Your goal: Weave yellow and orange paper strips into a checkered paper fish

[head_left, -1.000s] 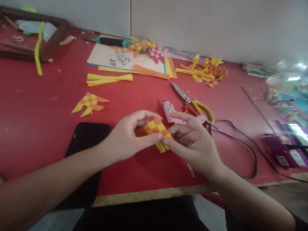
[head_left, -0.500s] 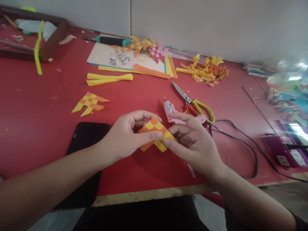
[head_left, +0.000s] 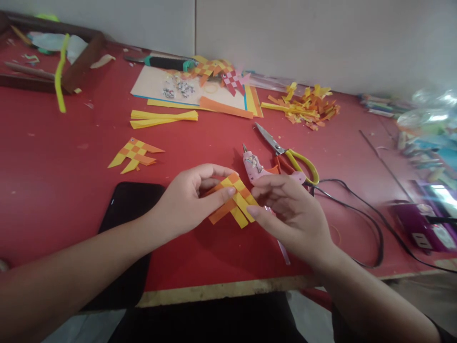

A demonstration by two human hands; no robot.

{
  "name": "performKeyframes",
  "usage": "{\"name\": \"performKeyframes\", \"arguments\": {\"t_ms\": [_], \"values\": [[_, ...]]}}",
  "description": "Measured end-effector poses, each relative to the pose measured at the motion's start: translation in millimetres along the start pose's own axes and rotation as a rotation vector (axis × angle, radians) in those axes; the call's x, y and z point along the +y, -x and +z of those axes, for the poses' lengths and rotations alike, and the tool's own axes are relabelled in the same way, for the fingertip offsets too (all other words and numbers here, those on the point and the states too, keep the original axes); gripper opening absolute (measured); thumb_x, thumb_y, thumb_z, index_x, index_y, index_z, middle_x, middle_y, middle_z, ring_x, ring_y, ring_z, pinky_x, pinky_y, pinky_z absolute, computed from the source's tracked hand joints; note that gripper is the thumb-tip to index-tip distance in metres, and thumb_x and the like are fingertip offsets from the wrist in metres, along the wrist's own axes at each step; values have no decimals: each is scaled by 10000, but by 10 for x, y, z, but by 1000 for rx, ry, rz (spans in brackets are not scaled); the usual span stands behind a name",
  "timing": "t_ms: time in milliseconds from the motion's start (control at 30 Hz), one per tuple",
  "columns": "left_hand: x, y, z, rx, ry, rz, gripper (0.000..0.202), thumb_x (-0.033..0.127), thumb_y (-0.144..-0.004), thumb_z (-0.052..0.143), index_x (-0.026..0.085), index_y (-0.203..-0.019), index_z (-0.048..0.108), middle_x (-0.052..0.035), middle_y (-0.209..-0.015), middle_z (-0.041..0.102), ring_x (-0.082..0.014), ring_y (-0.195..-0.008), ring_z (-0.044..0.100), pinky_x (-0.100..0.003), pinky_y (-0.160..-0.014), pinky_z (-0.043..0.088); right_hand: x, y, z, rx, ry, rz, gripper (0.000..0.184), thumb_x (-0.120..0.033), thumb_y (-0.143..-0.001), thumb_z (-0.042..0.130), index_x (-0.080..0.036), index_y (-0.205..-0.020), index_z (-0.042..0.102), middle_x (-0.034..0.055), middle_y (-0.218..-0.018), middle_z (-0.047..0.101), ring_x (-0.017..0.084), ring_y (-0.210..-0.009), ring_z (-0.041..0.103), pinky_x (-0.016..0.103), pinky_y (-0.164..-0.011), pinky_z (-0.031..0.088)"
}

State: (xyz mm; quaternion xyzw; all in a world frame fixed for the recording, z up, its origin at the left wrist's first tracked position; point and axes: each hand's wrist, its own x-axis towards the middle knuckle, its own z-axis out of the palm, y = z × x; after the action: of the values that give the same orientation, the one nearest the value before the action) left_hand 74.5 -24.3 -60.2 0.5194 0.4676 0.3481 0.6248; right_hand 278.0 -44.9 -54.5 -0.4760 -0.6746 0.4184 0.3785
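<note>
A small woven piece of yellow and orange paper strips [head_left: 233,202] is held just above the red table [head_left: 53,186], near its front edge. My left hand [head_left: 187,202] pinches its left side, thumb on top. My right hand [head_left: 291,214] grips its right corner between thumb and forefinger. Loose strip ends stick out below the weave. A finished woven paper fish [head_left: 134,153] lies on the table to the left.
A black phone [head_left: 124,224] lies under my left forearm. A pink glue gun [head_left: 259,170] and yellow-handled scissors [head_left: 287,152] lie behind my right hand, with a black cable [head_left: 360,209] trailing right. Yellow strips [head_left: 162,117], paper scraps [head_left: 303,107] and a card sheet [head_left: 189,88] lie farther back.
Both hands turned the woven piece, so the loose orange and yellow strip ends now show below it. My right hand dropped slightly and shifted its pinch.
</note>
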Motion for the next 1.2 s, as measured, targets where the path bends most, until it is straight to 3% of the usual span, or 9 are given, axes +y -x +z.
{"name": "performKeyframes", "arguments": {"t_ms": [200,367,467,567,800,1033,1200], "values": [[34,26,5,-29,-11,-32,397,428,-886,662,254,-1234,582,19,-820,735,-121,-734,680,-195,-618,498,-10,-15,-12,-61,-43,139,341,-251,-834,697,-213,-1125,523,-45,-721,598,85,-623,584,214,-582,499],[25,4,7,-42,49,-36,499,396,-792,776,249,-1222,570,30,-823,720,-120,-758,683,-188,-652,520,-21,-28,-18,-39,-139,192,346,-272,-849,677,-211,-1123,474,-33,-738,643,97,-630,624,218,-568,502],[21,-1,5,-45,33,-32,454,372,-794,779,241,-1186,590,36,-777,717,-111,-698,681,-187,-626,524,-7,-13,-12,-95,-157,213,502,-306,-789,746,-222,-1189,454,-6,-828,677,126,-693,661,251,-612,538],[14,3,-2,-37,60,-11,448,343,-782,794,244,-1172,595,12,-895,748,-132,-790,713,-192,-659,545,-4,5,8,-135,-135,225,624,-290,-763,773,-245,-1276,420,14,-894,699,162,-771,692,291,-666,566],[-41,14,-27,-54,34,-41,569,320,-731,838,269,-1231,573,-26,-1050,757,-199,-961,724,-276,-807,569,-24,0,12,-148,-221,249,637,-255,-843,692,-258,-1377,343,39,-974,724,171,-854,706,304,-705,565],[-42,-9,-23,-66,110,-35,595,332,-726,846,255,-1247,569,-23,-1019,759,-196,-964,722,-255,-780,576,-27,12,-2,-92,-141,204,582,-254,-864,661,-230,-1364,364,-10,-805,675,113,-675,623,260,-602,501],[-54,-23,-8,-97,175,-49,592,297,-729,847,248,-1247,564,-24,-1052,754,-181,-943,727,-227,-747,577,-47,-3,6,-102,-160,180,569,-236,-851,658,-218,-1351,386,33,-956,669,128,-802,640,255,-632,502]]}}
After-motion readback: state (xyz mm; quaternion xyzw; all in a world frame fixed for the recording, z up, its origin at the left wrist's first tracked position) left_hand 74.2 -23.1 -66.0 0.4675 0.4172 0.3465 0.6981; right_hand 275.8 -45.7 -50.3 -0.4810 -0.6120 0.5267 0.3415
